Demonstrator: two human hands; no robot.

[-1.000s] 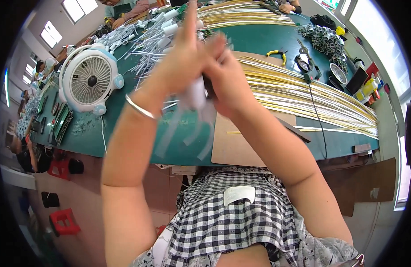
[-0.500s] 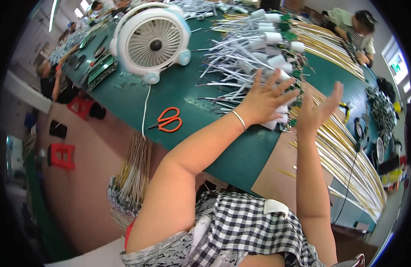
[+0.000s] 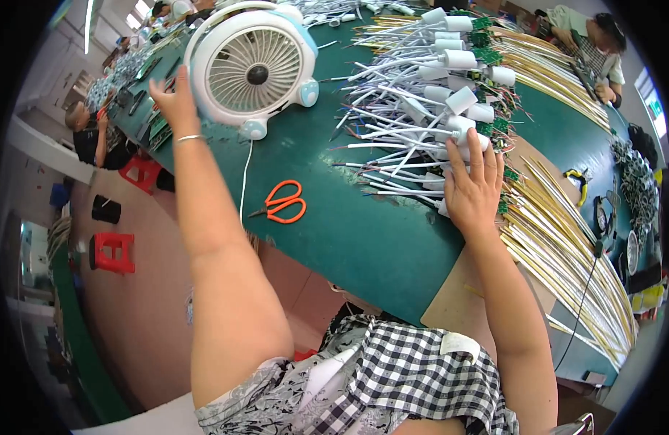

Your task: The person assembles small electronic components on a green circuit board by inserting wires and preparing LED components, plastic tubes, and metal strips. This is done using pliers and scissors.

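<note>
My left hand is raised beside the left side of a white and light-blue fan, thumb and fingers apart, holding nothing that I can see. My right hand lies with outstretched fingers on the near end of a row of white plastic cylinders. White cables with bare coloured wire ends fan out leftward from these cylinders. Small green circuit boards sit at their right ends. Orange-handled scissors lie on the table between the fan and its near edge.
Long gold and white strips spread across the right side of the green table. A brown board lies at the near edge. Yellow-handled pliers rest at right. Co-workers sit at far left and far right; a red stool stands on the floor.
My left hand has moved from the cylinders far left to beside the fan. My right hand has come down and left onto the cylinders. The bundle of strips below the table edge is now mostly hidden.
</note>
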